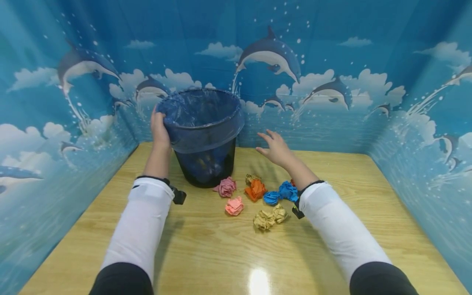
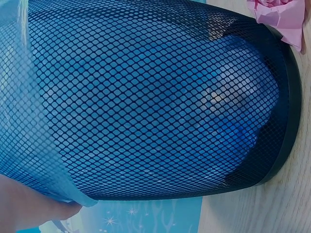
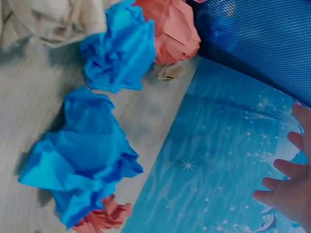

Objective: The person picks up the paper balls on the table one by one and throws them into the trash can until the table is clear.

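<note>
At the left side of the mesh wastebasket (image 1: pixel 205 166), my left hand (image 1: pixel 160 130) grips the rim, over which a translucent blue bag (image 1: pixel 206 139) is folded. In the left wrist view the thumb lies along the bag's lower edge (image 2: pixel 73 194); the other fingers are hidden there. Blue and pale shapes show dimly through the mesh (image 2: pixel 146 107). My right hand (image 1: pixel 275 148) is held in the air to the right of the wastebasket, fingers spread, holding nothing. Below it lie an orange crumpled paper ball (image 1: pixel 256 190) and blue crumpled paper balls (image 1: pixel 287 191).
Pink crumpled paper balls (image 1: pixel 226 187) lie by the wastebasket's base, and tan ones (image 1: pixel 264 220) nearer me. A red ball (image 3: pixel 109 216) is partly hidden behind a blue one. The wooden table (image 1: pixel 206 254) meets a dolphin-printed curtain (image 1: pixel 332 131) at its back and sides.
</note>
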Tool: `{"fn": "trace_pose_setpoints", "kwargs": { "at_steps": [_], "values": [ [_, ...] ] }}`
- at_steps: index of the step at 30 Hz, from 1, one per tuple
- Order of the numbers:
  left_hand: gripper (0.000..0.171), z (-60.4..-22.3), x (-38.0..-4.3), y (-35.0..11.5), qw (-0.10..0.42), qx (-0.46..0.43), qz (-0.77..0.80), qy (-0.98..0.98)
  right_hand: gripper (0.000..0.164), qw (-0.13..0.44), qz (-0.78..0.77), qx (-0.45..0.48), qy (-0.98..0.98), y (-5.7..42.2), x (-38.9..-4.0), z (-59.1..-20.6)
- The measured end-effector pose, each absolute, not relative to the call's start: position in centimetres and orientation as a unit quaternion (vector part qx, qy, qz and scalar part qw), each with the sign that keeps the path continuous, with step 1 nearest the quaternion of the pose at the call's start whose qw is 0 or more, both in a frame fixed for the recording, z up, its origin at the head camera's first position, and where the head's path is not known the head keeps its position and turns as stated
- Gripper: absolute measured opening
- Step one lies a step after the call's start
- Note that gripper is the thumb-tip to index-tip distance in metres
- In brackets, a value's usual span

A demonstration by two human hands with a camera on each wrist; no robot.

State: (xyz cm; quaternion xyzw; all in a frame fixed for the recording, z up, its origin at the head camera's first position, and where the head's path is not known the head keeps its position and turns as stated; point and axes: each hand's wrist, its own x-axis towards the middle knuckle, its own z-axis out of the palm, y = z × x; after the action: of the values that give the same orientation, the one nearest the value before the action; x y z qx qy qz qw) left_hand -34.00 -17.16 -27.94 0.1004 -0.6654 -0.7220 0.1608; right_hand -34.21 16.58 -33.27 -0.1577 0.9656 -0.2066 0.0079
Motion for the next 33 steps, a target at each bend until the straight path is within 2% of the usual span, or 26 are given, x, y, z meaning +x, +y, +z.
{"fn": "trace_pose_setpoints", "kwargs": {
  "at_steps": [13,25,33],
  "values": [
    [0.062,-28.0,-34.0,-17.2,0.158,0.097,-0.725,-0.663,0.059,0.006,-0.189,-0.19,0.963,16.4,-33.9,-36.1],
    [0.061,-28.4,-34.7,-17.6,0.16,0.096,-0.728,-0.66,0.058,0.021,-0.188,-0.203,0.961,15.6,-33.2,-38.7],
    [0.061,-27.9,-33.8,-17.2,0.155,0.098,-0.728,-0.661,0.056,0.046,-0.159,-0.219,0.962,14.6,-32.5,-40.3]
  ]
}}
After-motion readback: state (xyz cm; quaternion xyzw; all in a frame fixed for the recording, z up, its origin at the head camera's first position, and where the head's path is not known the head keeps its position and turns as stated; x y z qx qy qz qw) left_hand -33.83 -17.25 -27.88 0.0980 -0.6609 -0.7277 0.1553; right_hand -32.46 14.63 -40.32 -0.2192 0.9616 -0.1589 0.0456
